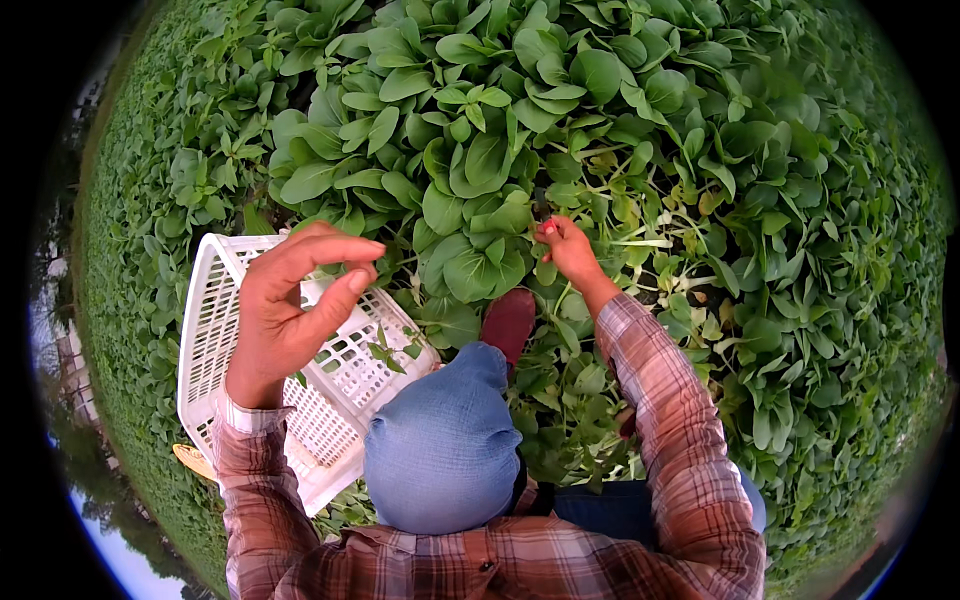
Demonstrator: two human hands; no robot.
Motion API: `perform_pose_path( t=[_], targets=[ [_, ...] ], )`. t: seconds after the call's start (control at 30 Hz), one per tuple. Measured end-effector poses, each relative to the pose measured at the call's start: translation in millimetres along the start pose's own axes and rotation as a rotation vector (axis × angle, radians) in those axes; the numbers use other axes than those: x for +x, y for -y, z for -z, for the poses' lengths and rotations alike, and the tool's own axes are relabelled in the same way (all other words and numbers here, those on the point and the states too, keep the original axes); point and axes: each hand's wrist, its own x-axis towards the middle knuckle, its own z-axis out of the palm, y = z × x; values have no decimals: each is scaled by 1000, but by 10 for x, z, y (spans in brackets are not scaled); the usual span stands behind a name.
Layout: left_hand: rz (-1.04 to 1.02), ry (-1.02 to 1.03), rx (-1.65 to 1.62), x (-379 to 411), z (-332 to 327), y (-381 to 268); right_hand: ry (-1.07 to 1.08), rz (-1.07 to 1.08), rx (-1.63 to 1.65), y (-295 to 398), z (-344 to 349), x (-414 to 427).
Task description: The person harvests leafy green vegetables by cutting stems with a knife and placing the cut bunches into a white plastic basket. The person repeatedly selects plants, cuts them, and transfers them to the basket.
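Raised over a white plastic crate (pixel 311 420), my left hand (pixel 289 307) holds nothing, its fingers curled and the thumb a little apart from them. The crate lies tilted at my left, with a few loose leaves (pixel 390 352) on its slatted wall. My right hand (pixel 570 251) grips a small knife by its red handle (pixel 550 224). The dark blade (pixel 541 199) points away from me, partly hidden among the leaves. Just left of that knife grow leafy green vegetable plants (pixel 480 262), broad-leaved like bok choy, rooted in the bed.
Cut pale stalks and yellowed leaves (pixel 660 247) litter the soil right of my right hand. My dark red shoe (pixel 508 326) stands among the plants, below my bent knee (pixel 442 442). A yellow object (pixel 193 460) shows beside the crate. Dense greens (pixel 810 300) spread on both sides.
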Motion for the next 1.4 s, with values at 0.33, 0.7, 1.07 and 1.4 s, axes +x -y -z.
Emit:
perform_pose_path(
  t=[0.33,0.7,1.07,1.4],
  targets=[
    [-157,639,707,941,-2041,1055,-110,415,-401,-631,485,-35],
    [309,285,922,829,-2043,1901,19,80,-281,-255,119,77],
    [195,203,880,671,-2005,2096,-42,106,-318,-388,-39,263],
    [232,197,885,660,-1988,2095,28,158,-432,-317,-28,287]
  ],
)
